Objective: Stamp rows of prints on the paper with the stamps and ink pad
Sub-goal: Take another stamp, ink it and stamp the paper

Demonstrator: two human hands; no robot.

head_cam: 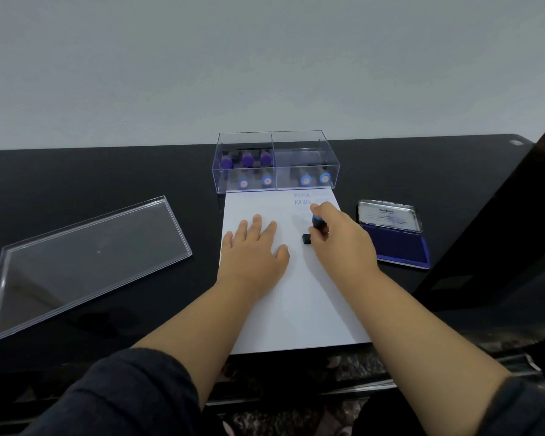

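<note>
Head view: a white paper (293, 297) lies on a black table (107, 171), its far edge touching a clear box (274, 162) that holds more stamps in two compartments. Two "AIR MAIL" prints (302, 198) sit one under the other near the far right corner of the sheet, with fainter marks beside them that are too pale to read. The left hand (252, 250) lies flat on the paper, fingers straight and spread, pinning the sheet. The right hand (337, 237) has its fingers curled round a stamp (315, 229), a blue-topped handle with a black base; the base seems to be at or just above the paper, below the two prints, though I cannot tell whether it touches. An ink pad (397, 243) lies open just right of the sheet, lid raised. The box lid (85, 265) rests well apart on the left.

The step in hand looks like laying the third print in the column. To do it well, line the stamp's base up under the print above, keep it level, press straight down with even weight and lift without sliding, so the ink does not smear. The left palm should keep the sheet from shifting. Since the side marks look faint, a fresh press on the ink pad before each print would likely help.
</note>
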